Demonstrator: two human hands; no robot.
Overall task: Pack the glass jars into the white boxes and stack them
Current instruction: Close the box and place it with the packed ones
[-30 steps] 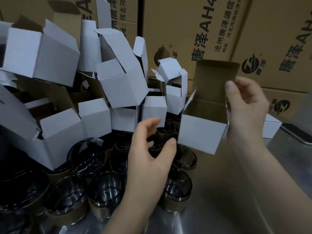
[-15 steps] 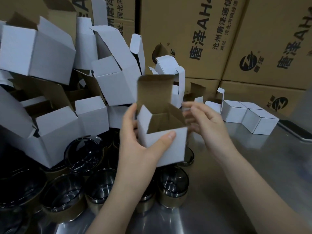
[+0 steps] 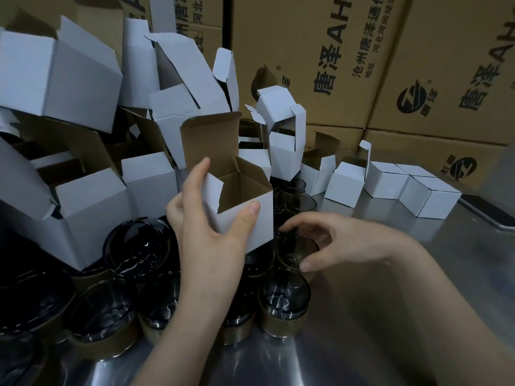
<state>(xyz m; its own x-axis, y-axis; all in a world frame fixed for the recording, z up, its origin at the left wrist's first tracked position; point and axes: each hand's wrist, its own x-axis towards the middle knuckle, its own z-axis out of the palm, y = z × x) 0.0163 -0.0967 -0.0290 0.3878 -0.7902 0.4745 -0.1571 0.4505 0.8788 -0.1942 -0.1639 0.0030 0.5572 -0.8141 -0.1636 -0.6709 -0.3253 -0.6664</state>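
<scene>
Crowding the left of the tabletop (image 3: 418,344), what is all that?

A heap of open white boxes (image 3: 83,79), flaps up, tilted every which way. They lean over the dark glass jars (image 3: 133,246) packed together underneath. Brown printed cartons (image 3: 306,51) wall off the back.

And the hands?

The left hand (image 3: 211,240) holds one open box (image 3: 248,218) up above the jars, lid flap standing, brown inside showing. Its grip pinches the box, thumb on the near face, fingers along the far left side. The right hand (image 3: 342,240) is low, just right of that box. Its grip is curled round the rim of a smoky glass jar (image 3: 296,252) that stands among the others, thumb at the near edge, fingertips at the far one.

Anything in the way?

The held box and the left wrist cover several jars behind them. A front jar (image 3: 284,305) with a tan band round its base stands just before the gripped one.

Over on the right?

Closed white boxes (image 3: 429,201) sit touching in a row, with two small open ones (image 3: 344,188) beside them. A dark flat thing (image 3: 487,215) at the right edge is cut off, and I can't tell what it is. The jars at bottom left run out of sight, too dark to count.
</scene>
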